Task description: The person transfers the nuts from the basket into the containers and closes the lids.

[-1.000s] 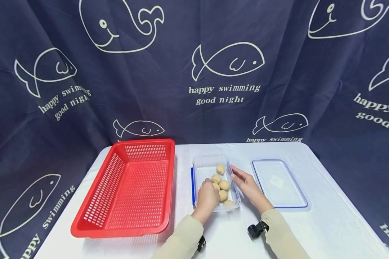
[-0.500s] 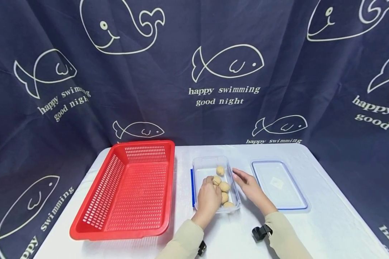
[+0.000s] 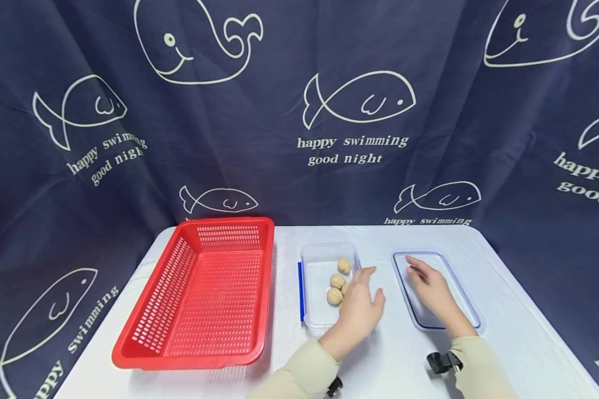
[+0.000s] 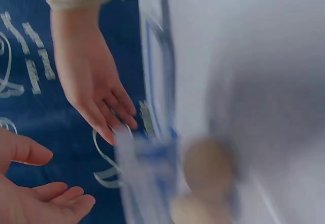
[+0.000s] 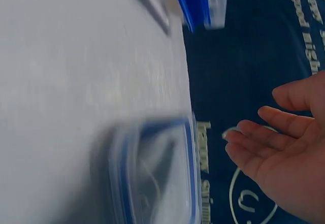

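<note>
Several walnuts point(image 3: 335, 296) lie in a clear plastic box point(image 3: 309, 318) with a blue latch on its left side. Over the box's right side is my left hand point(image 3: 358, 310), fingers spread and holding nothing; it hides some of the walnuts. My right hand point(image 3: 431, 288) hovers over the clear, blue-edged lid point(image 3: 461, 305), which lies flat on the table. In the right wrist view the fingers of that hand point(image 5: 284, 153) are loosely bent with nothing between them. The left wrist view, though blurred, also shows an empty left hand point(image 4: 30, 193).
A red perforated basket point(image 3: 267, 277) stands on the left of the white-covered table point(image 3: 284, 343), with nothing in it. Behind the table hangs a dark blue curtain point(image 3: 259, 138) with fish drawings.
My left hand has come away from the walnuts and moved right, its fingers spreading. My right hand has left the box's side and moved right over the lid. The walnuts remain in the box.
</note>
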The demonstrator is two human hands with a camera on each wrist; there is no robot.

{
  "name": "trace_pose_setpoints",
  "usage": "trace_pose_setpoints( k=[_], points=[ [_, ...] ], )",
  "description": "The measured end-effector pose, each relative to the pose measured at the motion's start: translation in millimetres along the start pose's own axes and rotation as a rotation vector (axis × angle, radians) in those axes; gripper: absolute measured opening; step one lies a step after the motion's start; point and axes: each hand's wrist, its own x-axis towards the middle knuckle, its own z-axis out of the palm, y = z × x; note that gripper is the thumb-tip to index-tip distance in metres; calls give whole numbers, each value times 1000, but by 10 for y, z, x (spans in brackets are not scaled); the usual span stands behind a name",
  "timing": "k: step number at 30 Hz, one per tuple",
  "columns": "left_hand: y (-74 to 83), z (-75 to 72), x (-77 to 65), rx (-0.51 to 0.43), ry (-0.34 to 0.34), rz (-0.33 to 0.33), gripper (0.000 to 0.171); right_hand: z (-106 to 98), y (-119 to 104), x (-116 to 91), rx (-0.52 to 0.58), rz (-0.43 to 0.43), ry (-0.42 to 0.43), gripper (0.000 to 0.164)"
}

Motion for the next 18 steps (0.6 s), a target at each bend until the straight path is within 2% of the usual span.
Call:
trace_pose_setpoints(
  k=[5,7,9,13,16,18],
  points=[
    [256,180,-2,-19,-129,24,47,-230,193,-47,-84,-1,73,32],
    [328,271,1,-45,-183,-13,48,-326,266,-82,-127,15,72,33],
    [379,380,3,-78,-233,-85,51,-417,341,-122,-158,50,53,37],
    [406,609,-3,-166,-312,-281,58,-578,476,-192,-196,175,-22,47],
    [367,747,-17,-261,-330,-422,64,-652,564,-220,-226,297,-88,54],
    [331,813,-22,-328,-327,-478,68,-680,614,-226,-242,360,-127,57]
  ],
)
